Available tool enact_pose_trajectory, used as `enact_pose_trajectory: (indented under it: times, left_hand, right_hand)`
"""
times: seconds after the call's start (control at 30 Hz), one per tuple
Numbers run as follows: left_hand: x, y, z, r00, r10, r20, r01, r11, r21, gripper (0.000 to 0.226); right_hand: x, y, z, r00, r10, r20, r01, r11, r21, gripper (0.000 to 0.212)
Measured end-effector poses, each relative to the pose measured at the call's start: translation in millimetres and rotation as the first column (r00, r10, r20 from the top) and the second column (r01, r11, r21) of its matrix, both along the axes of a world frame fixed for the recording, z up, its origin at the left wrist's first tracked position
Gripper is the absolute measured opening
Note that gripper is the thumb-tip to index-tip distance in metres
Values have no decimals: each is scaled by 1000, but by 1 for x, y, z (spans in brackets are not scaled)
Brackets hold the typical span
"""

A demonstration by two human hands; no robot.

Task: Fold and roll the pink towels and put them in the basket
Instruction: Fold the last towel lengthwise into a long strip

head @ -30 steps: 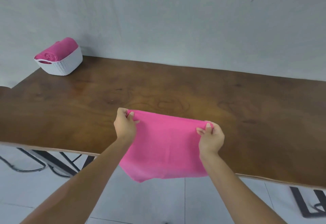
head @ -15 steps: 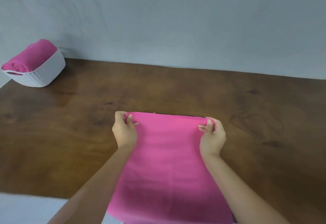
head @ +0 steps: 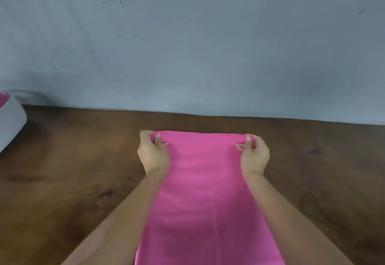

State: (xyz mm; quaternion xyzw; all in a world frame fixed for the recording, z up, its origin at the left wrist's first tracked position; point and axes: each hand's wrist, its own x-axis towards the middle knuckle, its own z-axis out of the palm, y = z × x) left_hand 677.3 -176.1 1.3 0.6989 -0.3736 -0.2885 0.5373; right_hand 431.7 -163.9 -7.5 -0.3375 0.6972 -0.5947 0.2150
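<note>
- Towel (head: 205,191) lies flat along the table (head: 73,171), far edge pinched at both corners by our left hand (head: 153,154) and right hand (head: 254,156).
- We should keep that edge taut and level, rolling evenly.
- Basket (head: 11,123) waits far left.

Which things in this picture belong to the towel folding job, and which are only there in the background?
Belong to the job:
- pink towel, spread on the table, far corners pinched by both hands
- left hand
- right hand
- white basket, at the left edge, with something pink inside

Only there:
- wooden table
- grey wall
</note>
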Motion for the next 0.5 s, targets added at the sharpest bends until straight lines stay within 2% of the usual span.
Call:
enact_pose_trajectory:
  times: [0.37, 0.5]
  left_hand:
    - [-1, -92, -2, 1000, -11, -24, 10, 999, -50, 10]
    - [-1, -99, -3, 996, -21, 92, 38, 981, -192, 17]
  right_hand:
    - [-3, -87, 0, 999, -16, -49, 17, 1000, 19, 21]
    - [-1, -93, 3, 1000, -8, -21, 8, 1000, -21, 7]
